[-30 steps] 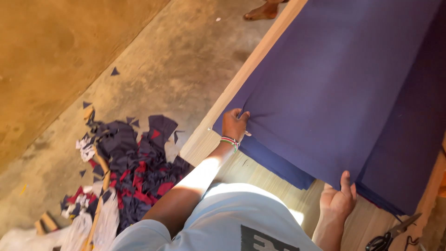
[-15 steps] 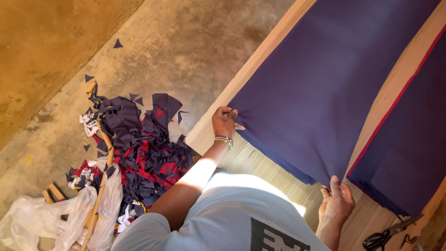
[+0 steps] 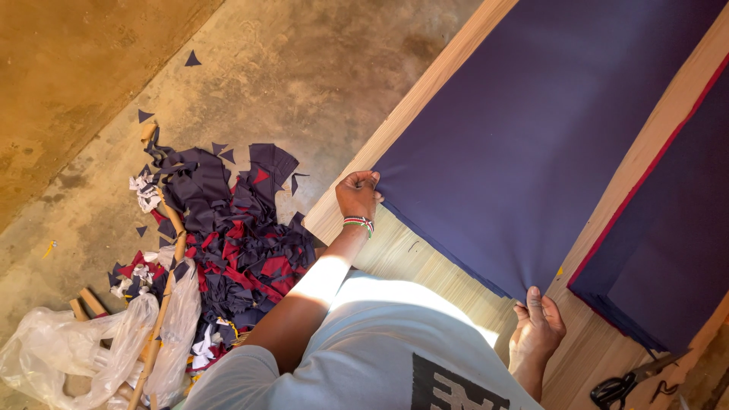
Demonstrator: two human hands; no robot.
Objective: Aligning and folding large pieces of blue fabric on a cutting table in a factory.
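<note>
**Both hands on the near edge of the navy cloth**

Your left hand (image 3: 358,194) is closed in a fist on the near left corner of the navy cloth (image 3: 531,144), fingers curled under with the edge pinched in them. A beaded band sits on that wrist. Your right hand (image 3: 538,328) grips the opposite near corner, fingers pointing up and closed onto the cloth where its edge dips to a point.

The cloth lies flat along the wooden table (image 3: 395,250), its near edge running straight between your two hands.

What has changed: a second ago the navy covered the whole right side as one broad sheet. Half a second ago a gap had opened, and now a strip of bare wood shows clearly between your piece and a second stack (image 3: 668,250) to the right, navy with a thin red edge. Your piece has come away from it and lies square by itself. Your left hand has barely moved on its corner; your right has stayed on its own.

Further out, scissors (image 3: 616,389) lie at the table's near right corner. On the floor (image 3: 288,68) to your left is a heap of navy and red scraps (image 3: 228,235), with a clear plastic bag (image 3: 68,353) beside it.
</note>
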